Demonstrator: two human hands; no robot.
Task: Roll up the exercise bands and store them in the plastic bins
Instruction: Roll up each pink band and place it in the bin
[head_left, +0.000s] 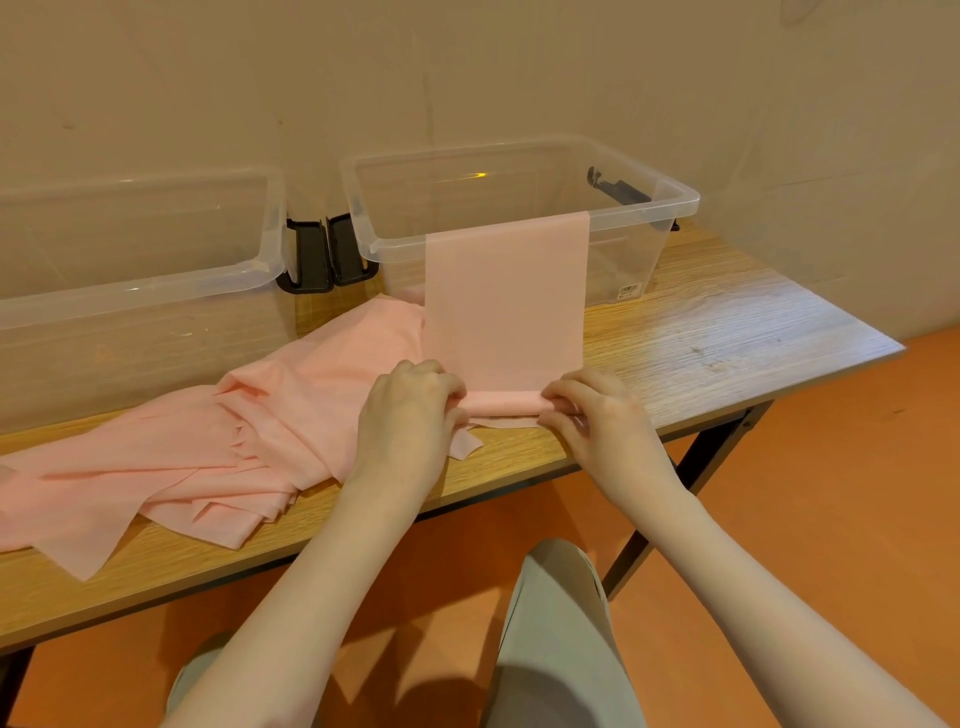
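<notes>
A pink exercise band (506, 301) lies stretched from the table's front edge up over the near rim of the right clear bin (519, 161). Its near end is wound into a small roll (501, 402). My left hand (410, 410) pinches the roll's left end and my right hand (597, 410) pinches its right end. A loose heap of several more pink bands (208, 447) lies on the table to the left. A second clear bin (140, 291) stands at the back left; it holds no bands that I can see.
The wooden table (727, 332) stands against a beige wall. Black latch handles (327, 254) sit between the two bins. The table's right corner and a metal leg (701, 457) are near my right arm. Below is an orange floor with my knees.
</notes>
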